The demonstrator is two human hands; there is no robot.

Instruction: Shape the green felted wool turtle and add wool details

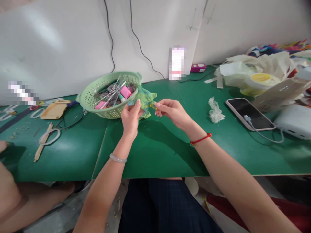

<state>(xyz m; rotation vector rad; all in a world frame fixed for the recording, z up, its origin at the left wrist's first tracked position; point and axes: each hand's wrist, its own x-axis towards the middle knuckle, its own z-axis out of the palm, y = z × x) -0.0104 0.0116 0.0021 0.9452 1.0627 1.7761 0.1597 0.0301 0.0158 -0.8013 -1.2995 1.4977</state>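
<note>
A green and blue patterned soft piece [145, 98] is held up over the green table, just right of a green basket. My left hand [131, 117] grips its lower left side, thumb on top and fingers behind. At its right edge my right hand [173, 111] pinches a small yellow-green tip between thumb and forefinger. The light green basket [110, 113] holds metal rods, pink blocks and dark bundles, and its right rim is partly behind the piece.
On the green table [155, 149], crumpled clear plastic [215, 110] lies right of my hands, beside a phone [250, 113] with a cable. Bags pile up at the back right. Wooden strips [43, 142] and a white ring lie left, near another person's arm.
</note>
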